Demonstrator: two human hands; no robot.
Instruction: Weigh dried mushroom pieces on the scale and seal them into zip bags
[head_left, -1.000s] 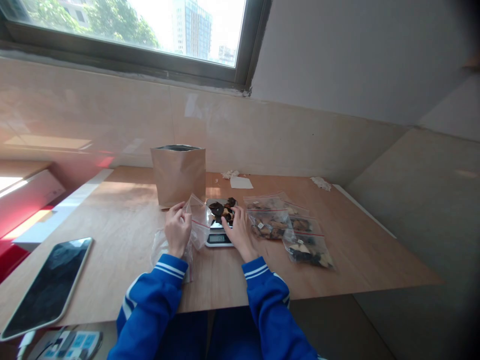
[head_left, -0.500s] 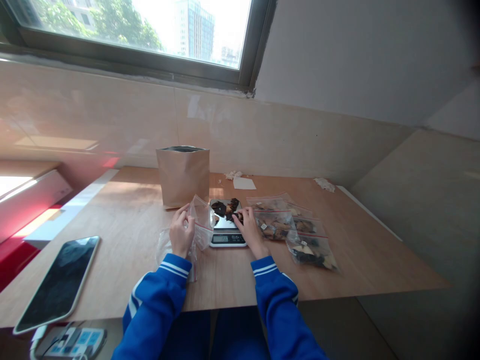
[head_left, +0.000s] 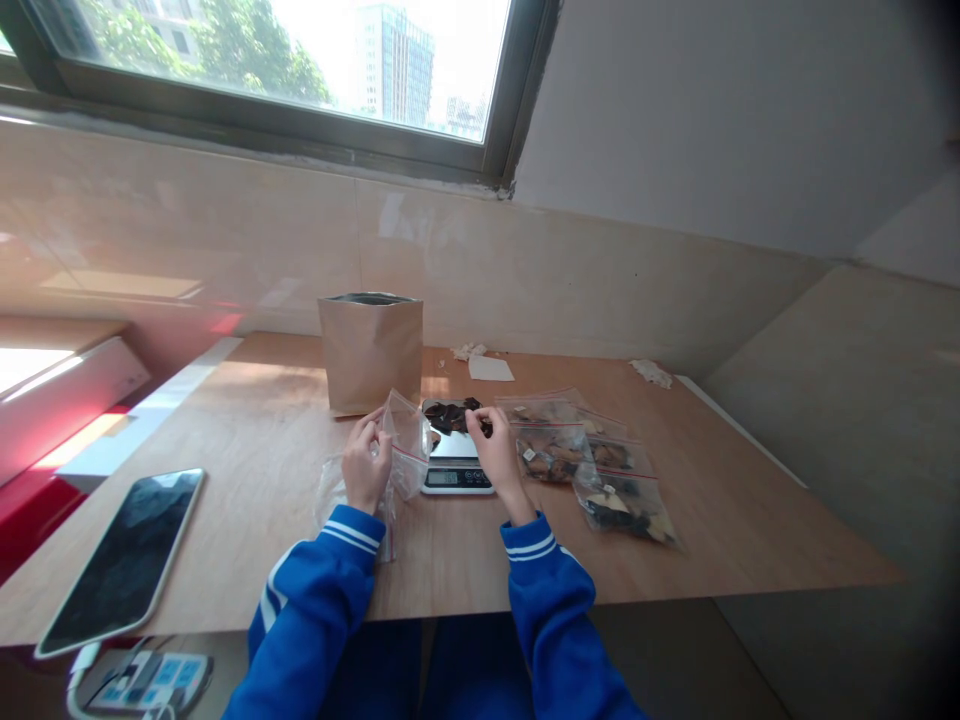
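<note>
My left hand (head_left: pixel 367 462) is closed on the edge of a clear zip bag (head_left: pixel 406 440), whose mouth gapes toward the scale. Dark brown dried pieces (head_left: pixel 448 416) lie heaped on the plate of a small digital scale (head_left: pixel 459 480); its display is lit but too small to read. Over the plate's right side, my right hand (head_left: pixel 495 450) is pinched with a dark dried piece at its fingertips. More clear zip bags (head_left: pixel 330 492) lie flat beneath my left hand.
Filled zip bags (head_left: pixel 622 505) with brown and pale pieces lie right of the scale. An open kraft paper pouch (head_left: pixel 373 355) stands behind my left hand. A tablet (head_left: pixel 124 560) with a cable lies at left. White paper (head_left: pixel 491 369) and crumpled tissue (head_left: pixel 651 373) are at the back.
My right hand has lifted slightly from the heap, its fingers now pinched with a dark piece. The left hand keeps the bag in the same place.
</note>
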